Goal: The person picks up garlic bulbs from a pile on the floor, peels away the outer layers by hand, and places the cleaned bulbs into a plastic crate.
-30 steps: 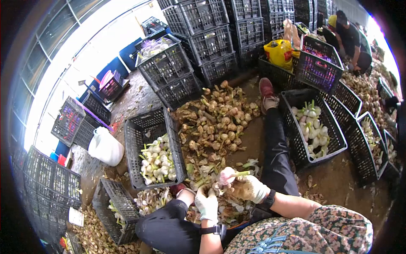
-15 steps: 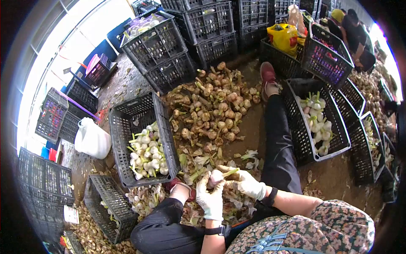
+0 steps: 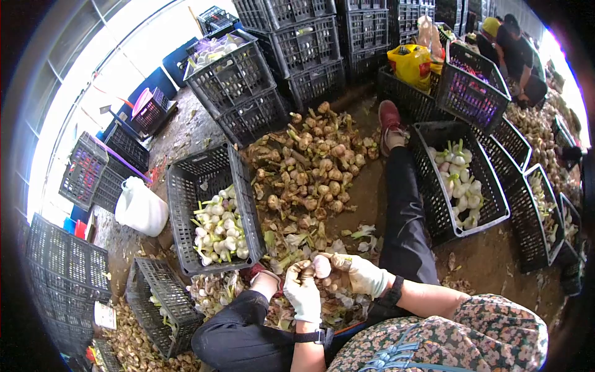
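Garlic bulb [image 3: 321, 266]: its sides are partly covered by fingers, and its stem cannot be clearly made out. The contact points of individual fingers are hard to distinguish. The upper stacked crates [image 3: 307, 43] are cut off at the top of the view; crates in front partly conceal the far-right persons.

Markings: the yellow bag [image 3: 410, 62] carries red and dark print, not legible. The white card [image 3: 105, 315] near the lower-left crates shows no readable text.

Position: the bulb is above the floor [image 3: 367, 214], between the fingertips of both gloved hands. The left hand [image 3: 302, 294] curls its fingers against the left side; the right hand [image 3: 365, 274] closes on the right side. Both grip the bulb. Loose peelings [image 3: 297, 239] lie beyond the hands. The left crate [image 3: 248, 204] holds pale bulbs toward its near right corner.
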`<state>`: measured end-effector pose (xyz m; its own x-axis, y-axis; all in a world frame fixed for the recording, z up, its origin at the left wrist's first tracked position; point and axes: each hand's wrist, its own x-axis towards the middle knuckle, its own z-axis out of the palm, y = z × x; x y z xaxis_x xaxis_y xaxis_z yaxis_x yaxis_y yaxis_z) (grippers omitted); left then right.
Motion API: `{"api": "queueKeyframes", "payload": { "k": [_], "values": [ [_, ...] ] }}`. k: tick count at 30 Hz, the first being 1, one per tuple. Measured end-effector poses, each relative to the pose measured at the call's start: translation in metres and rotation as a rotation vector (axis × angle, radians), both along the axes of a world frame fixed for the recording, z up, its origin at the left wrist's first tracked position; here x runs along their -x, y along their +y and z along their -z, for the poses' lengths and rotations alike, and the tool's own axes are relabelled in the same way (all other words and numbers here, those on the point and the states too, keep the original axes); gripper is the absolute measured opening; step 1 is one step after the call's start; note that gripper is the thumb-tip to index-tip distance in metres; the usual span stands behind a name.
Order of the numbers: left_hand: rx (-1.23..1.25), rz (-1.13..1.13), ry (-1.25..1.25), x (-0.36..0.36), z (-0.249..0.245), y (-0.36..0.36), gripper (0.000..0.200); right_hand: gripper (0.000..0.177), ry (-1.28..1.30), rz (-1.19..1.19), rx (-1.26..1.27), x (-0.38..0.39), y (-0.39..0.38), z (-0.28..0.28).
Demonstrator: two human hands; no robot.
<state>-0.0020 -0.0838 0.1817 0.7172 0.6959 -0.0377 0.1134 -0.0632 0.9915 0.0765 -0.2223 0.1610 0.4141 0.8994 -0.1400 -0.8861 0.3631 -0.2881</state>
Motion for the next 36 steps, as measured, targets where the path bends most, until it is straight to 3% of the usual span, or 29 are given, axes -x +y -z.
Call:
{"api": "queueKeyframes", "payload": {
  "k": [1,2,4,5,6,7,8,10,11,12,14,15,16,18,20,22,23,24,25,26,27,28,30,31,32,33,34,36],
  "values": [
    [-0.111,-0.064,0.094,0.001,0.019,0.008,0.009,0.031,0.026,0.007,-0.015,0.001,-0.001,0.011],
    [-0.153,-0.064,0.166,0.004,0.024,0.015,0.016,0.039,0.078,0.021,-0.019,0.0,-0.003,0.02],
    [0.436,-0.13,0.094,0.006,0.062,0.034,0.033,0.041,0.144,0.08,-0.09,-0.006,-0.007,0.016],
    [0.192,-0.055,0.224,0.012,0.098,0.049,0.047,0.041,0.143,0.088,-0.085,-0.006,-0.009,0.012],
    [0.194,-0.048,0.222,0.007,0.063,0.035,0.047,0.042,0.014,0.214,0.146,-0.007,-0.007,0.007],
    [0.405,0.022,0.166,0.008,0.025,0.015,0.047,0.044,-0.117,0.339,0.376,-0.01,-0.005,0.005],
    [0.616,0.091,0.113,0.005,0.0,0.005,0.047,0.052,-0.308,0.278,0.494,-0.014,-0.005,0.019],
    [0.553,0.365,0.007,0.004,0.042,0.015,0.044,0.058,-0.563,-0.07,0.445,-0.02,-0.01,0.036],
    [0.246,0.374,0.054,0.007,0.045,0.018,0.037,0.059,-0.64,-0.229,0.42,-0.03,-0.015,0.005],
    [-0.06,0.376,0.098,0.007,0.046,0.022,0.029,0.059,-0.636,-0.234,0.422,-0.05,-0.012,0.009],
    [1.067,-0.009,-0.316,-0.008,0.074,0.049,0.021,0.057,-1.252,-0.037,0.77,-0.091,-0.001,0.036],
    [1.296,-0.149,-0.6,-0.034,0.023,0.052,0.028,0.054,-1.207,0.033,0.939,-0.11,0.007,0.051],
    [1.074,-0.187,-0.759,-0.043,0.025,0.073,0.045,0.051,-1.154,0.101,1.105,-0.129,0.016,0.067],
    [1.091,-0.249,-0.7,-0.047,-0.029,0.08,0.053,0.055,-0.983,-0.044,1.441,-0.173,0.031,0.091],
    [1.097,-0.1,-0.721,-0.039,-0.007,0.092,0.058,0.06,-1.07,-0.081,1.616,-0.215,0.046,0.169],
    [0.933,-0.372,-0.417,-0.037,0.02,0.078,0.042,0.059,-0.863,-0.274,1.667,-0.231,0.064,0.167],
    [1.01,-0.305,-0.261,-0.034,0.037,0.077,0.036,0.058,-0.808,-0.21,1.689,-0.233,0.069,0.181],
    [0.87,-0.26,-0.163,-0.035,0.058,0.067,0.028,0.057,-0.746,-0.151,1.711,-0.234,0.071,0.203],
    [0.734,-0.227,-0.079,-0.032,0.057,0.054,0.021,0.057,-0.743,-0.063,1.643,-0.234,0.065,0.231],
    [0.774,-0.203,-0.029,-0.035,0.052,0.048,0.019,0.057,-0.738,0.027,1.573,-0.229,0.065,0.249],
    [0.801,-0.211,-0.151,-0.028,0.086,0.039,0.023,0.058,-0.513,0.122,1.423,-0.204,0.069,0.207],
    [0.856,-0.19,-0.049,-0.023,0.102,0.039,0.037,0.051,-0.622,0.202,1.066,-0.198,0.06,0.262],
    [0.887,-0.195,0.032,-0.03,0.095,0.034,0.047,0.034,-0.541,0.277,0.525,-0.142,0.061,0.198],
    [0.989,-0.114,-0.003,-0.025,0.103,0.035,0.05,0.037,-0.753,0.102,0.612,-0.111,0.053,0.11],
    [1.092,-0.023,-0.036,-0.019,0.111,0.038,0.052,0.039,-1.023,0.126,0.496,-0.092,0.048,0.085],
    [1.067,0.06,-0.055,-0.025,0.065,0.033,0.051,0.042,-1.169,0.134,0.38,-0.08,0.044,0.075],
    [0.801,0.172,0.024,-0.019,0.05,0.033,0.049,0.043,-1.195,0.203,0.552,-0.056,0.04,0.059],
    [0.702,0.119,-0.046,-0.008,0.019,0.028,0.046,0.018,-0.993,0.151,0.285,-0.053,0.034,0.029]
  ]
}}
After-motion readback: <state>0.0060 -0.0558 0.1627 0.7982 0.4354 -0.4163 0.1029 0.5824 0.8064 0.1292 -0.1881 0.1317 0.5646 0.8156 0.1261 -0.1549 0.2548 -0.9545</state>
